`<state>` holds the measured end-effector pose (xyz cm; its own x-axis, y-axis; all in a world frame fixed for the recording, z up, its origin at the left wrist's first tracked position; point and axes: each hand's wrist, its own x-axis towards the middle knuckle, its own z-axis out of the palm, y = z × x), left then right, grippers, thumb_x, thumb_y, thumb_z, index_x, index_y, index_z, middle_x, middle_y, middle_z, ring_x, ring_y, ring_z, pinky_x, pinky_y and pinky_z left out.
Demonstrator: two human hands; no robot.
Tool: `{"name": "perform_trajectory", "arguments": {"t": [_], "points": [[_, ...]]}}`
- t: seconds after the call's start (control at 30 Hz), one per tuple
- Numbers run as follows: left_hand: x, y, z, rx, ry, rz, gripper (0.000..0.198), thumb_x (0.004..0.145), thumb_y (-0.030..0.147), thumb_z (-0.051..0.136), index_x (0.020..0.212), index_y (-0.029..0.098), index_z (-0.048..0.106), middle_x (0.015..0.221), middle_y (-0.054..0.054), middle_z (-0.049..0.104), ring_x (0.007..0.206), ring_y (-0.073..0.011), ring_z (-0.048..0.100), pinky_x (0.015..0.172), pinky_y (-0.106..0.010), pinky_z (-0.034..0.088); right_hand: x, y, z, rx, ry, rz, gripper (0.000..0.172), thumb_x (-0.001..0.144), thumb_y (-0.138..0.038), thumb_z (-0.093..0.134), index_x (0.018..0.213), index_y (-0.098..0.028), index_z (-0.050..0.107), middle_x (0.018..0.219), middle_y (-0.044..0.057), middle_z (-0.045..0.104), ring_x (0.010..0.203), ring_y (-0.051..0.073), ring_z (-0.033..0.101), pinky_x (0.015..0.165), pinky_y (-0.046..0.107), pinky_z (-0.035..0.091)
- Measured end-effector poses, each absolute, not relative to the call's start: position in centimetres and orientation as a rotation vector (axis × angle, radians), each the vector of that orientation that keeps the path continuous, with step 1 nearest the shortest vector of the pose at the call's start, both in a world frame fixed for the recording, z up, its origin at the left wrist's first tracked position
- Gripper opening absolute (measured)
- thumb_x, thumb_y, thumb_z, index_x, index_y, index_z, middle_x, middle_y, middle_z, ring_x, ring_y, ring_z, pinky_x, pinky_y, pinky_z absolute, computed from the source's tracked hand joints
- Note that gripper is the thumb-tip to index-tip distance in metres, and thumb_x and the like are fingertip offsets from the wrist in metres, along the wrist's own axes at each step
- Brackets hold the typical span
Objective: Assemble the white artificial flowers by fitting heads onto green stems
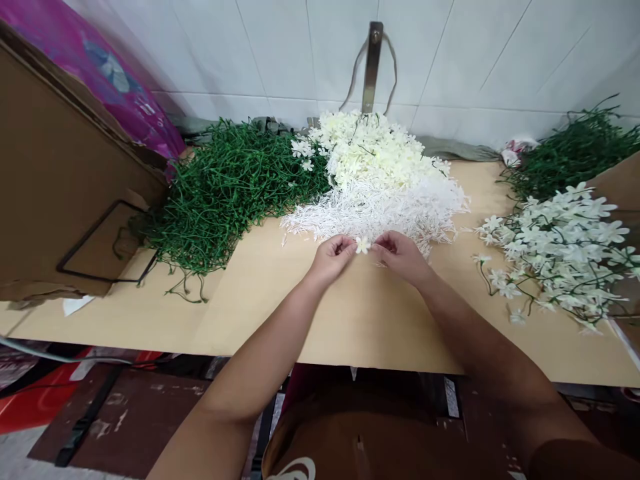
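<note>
Between my two hands is a small cream flower (363, 245), just in front of the piles. My left hand (337, 255) pinches its left edge. Closed at the flower's right side is my right hand (396, 253); whatever lies between its fingertips is too small to make out. Beyond the hands spreads a heap of thin white pieces (380, 208), with a mound of loose cream flower heads (373, 150) behind it. Green stems (225, 190) are piled to the left. Flowers on green stems (565, 247) lie in a pile at the right.
A cardboard box (65, 173) with a black wire frame (107, 240) stands on the left of the table (280, 307). More green stems (585, 153) lie at the back right. A metal strip (373, 67) rises against the tiled wall.
</note>
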<state>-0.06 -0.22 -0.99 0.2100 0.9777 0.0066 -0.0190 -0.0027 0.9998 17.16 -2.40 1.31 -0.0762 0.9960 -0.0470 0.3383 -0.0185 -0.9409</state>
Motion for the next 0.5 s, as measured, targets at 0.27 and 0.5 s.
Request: {"name": "perform_trajectory", "arguments": {"t": [0.27, 0.5], "points": [[-0.1, -0.1, -1.1, 1.340, 1.097, 1.039, 0.022, 0.064, 0.034, 0.063, 0.062, 0.016, 0.050, 0.055, 0.005, 0.042, 0.053, -0.0063, 0.034, 0.053, -0.022, 0.028, 17.0, -4.1, 1.0, -1.724, -2.298, 0.446, 0.011, 0.078, -0.009, 0.049, 0.072, -0.016, 0.054, 0.081, 0.010, 0.059, 0.081, 0.021, 0.052, 0.075, 0.035, 0.041], [-0.1, -0.2, -0.7, 1.345, 1.115, 0.995, 0.017, 0.065, 0.029, 0.061, 0.063, 0.016, 0.051, 0.056, 0.005, 0.043, 0.055, -0.0067, 0.036, 0.054, -0.022, 0.028, 16.7, -2.9, 1.9, -1.414, -1.900, 0.668, 0.008, 0.078, -0.016, 0.049, 0.071, -0.019, 0.048, 0.068, 0.001, 0.051, 0.063, 0.013, 0.045, 0.060, 0.027, 0.038]]}}
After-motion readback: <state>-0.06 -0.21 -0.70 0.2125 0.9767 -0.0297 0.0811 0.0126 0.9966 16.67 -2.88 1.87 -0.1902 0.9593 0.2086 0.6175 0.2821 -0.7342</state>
